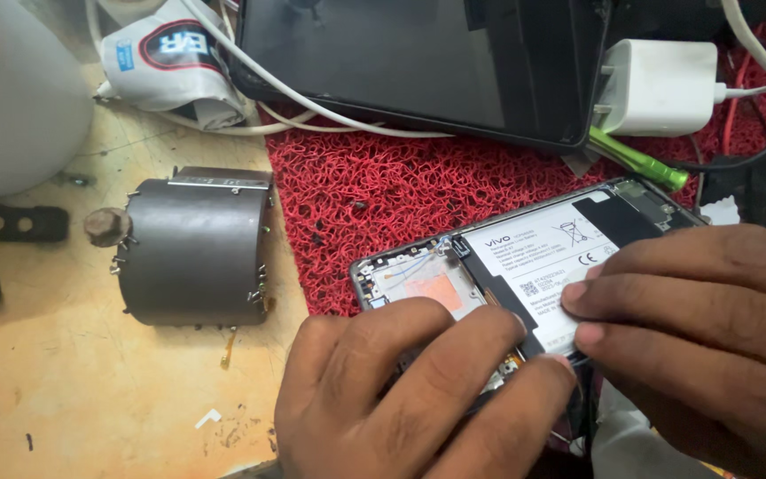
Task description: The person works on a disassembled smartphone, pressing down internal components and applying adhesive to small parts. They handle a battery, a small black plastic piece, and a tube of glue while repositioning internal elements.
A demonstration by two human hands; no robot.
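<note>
- Head view: an opened phone, back cover off, lies tilted on a red looped mat, its white battery facing up in the middle of the frame.
- The left hand comes in from the bottom edge, fingers close together and curled down flat on the phone's lower half; it grips nothing, just presses there.
- The right hand reaches in from the right, fingers narrow and side by side, fingertips resting on the battery's near edge; whether a tool sits under them, I cannot tell.
- The two hands almost meet over the battery's lower corner.
- Left of the mat, on the wooden bench, a dark metal cylinder lies on its side.
- Behind the phone: a black tablet-like screen, a white charger plug with white cables, and a green-handled tool poking out between them.
</note>
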